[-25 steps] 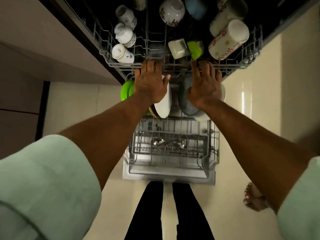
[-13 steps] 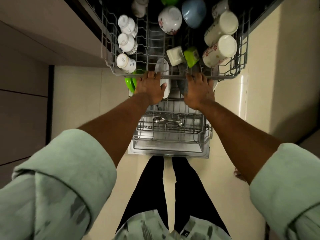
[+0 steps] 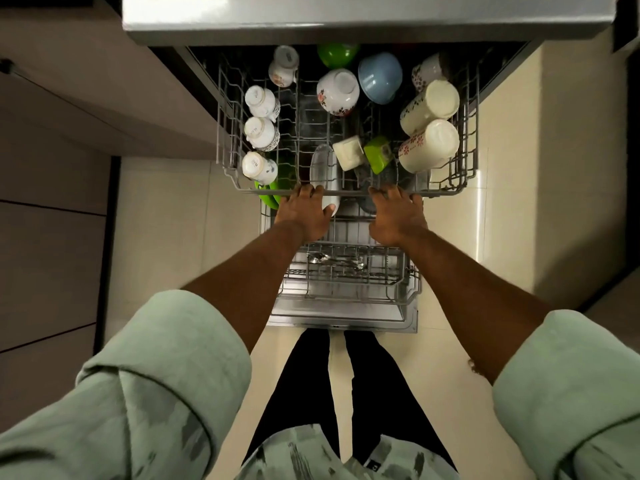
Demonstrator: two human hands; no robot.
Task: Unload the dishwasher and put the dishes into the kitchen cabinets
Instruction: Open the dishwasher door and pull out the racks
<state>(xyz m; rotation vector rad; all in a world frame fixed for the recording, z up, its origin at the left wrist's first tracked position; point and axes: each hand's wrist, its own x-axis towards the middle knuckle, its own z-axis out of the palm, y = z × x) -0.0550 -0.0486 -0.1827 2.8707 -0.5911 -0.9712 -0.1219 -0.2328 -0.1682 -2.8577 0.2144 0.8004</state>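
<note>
From where I stood, the person had pale green sleeves (image 3: 166, 358) rolled up and both arms stretched out over the open dishwasher door (image 3: 339, 318), which lay flat above the tiled floor (image 3: 166, 237). The lower rack (image 3: 346, 282) sat out on that door with some cutlery (image 3: 332, 260) lying in it, plus a green plate (image 3: 268, 199) and a white plate (image 3: 325, 171) standing on edge further back.

Both hands were on the front rail of the upper rack (image 3: 450, 192). The left hand (image 3: 304, 216) and right hand (image 3: 398, 220) were palm-down and a little apart, fingers hooked over the wire.

That rack hung out over the lower one, loaded up. It had three small white cups (image 3: 259, 133) down the left, a square white cup (image 3: 348, 152) beside a green cup (image 3: 377, 154) in the middle, and two tall cream mugs (image 3: 429, 145) on the right. Behind those were a floral bowl (image 3: 337, 91), a blue bowl (image 3: 380, 77) and a green bowl (image 3: 337, 53), right under the edge of the steel-looking surface (image 3: 346, 15).
</note>
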